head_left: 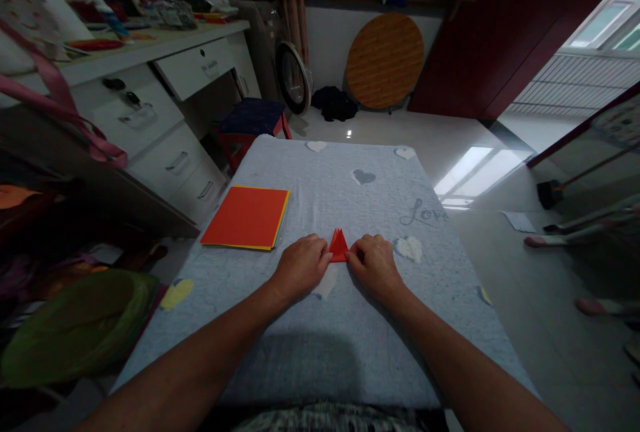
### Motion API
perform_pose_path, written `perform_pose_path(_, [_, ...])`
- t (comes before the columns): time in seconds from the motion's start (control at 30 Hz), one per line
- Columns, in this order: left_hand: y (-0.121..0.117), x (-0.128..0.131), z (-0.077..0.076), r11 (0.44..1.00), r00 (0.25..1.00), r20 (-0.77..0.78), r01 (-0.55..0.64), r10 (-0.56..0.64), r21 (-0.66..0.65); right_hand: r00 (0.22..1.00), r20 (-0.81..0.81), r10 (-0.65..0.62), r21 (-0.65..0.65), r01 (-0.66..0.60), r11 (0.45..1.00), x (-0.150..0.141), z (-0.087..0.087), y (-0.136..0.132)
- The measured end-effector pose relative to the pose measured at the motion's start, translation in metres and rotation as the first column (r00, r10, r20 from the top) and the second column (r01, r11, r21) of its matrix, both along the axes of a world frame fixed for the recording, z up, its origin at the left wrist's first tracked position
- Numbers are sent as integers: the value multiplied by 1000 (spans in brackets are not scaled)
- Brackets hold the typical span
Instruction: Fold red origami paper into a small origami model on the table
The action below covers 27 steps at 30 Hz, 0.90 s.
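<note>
A small piece of folded red paper [339,247], roughly triangular with split points at its top, lies on the cloth-covered table between my hands. At its lower left corner, my left hand [303,262] is closed, thumb and fingers pinching the edge. My right hand [375,264] pinches the lower right corner in the same way, fingers curled. The fingertips hide both corners. To the left of my left hand sits a stack of coloured paper [246,217], red on top with yellow and other edges showing beneath.
A pale blue cloth [320,179] with heart patterns covers the table. Beyond its far left corner stands a dark-topped stool [253,117]. A white desk with drawers [150,112] is at left, a green basket [80,325] below it. Another person's feet [543,241] show at right.
</note>
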<state>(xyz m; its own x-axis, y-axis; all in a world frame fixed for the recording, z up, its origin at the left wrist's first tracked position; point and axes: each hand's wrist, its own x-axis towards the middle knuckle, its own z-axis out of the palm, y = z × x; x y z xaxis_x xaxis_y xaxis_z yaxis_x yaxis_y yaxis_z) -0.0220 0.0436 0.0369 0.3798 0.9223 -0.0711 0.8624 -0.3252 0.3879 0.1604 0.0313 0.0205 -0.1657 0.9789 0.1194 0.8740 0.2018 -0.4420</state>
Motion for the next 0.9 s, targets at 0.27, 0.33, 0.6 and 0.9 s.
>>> perform_pose_path(0.27, [-1,3,1,1000,998,-55,7,-6,24,1000,-17,-5,-15,5,1000,0,1,0])
perform_pose_path(0.33, [0,5,-1,999,996,-90,4,-1,42,1000,-8,-4,-22,4,1000,0,2,0])
perform_pose_path(0.6, [-4,8,-4,995,984,-174,-20,37,96,1000,7,-11,-37,12,999,-1,2,-1])
perform_pose_path(0.9, [2,1,-13,961,993,64,75,-95,266,998,-44,38,49,-36,998,0,-5,-5])
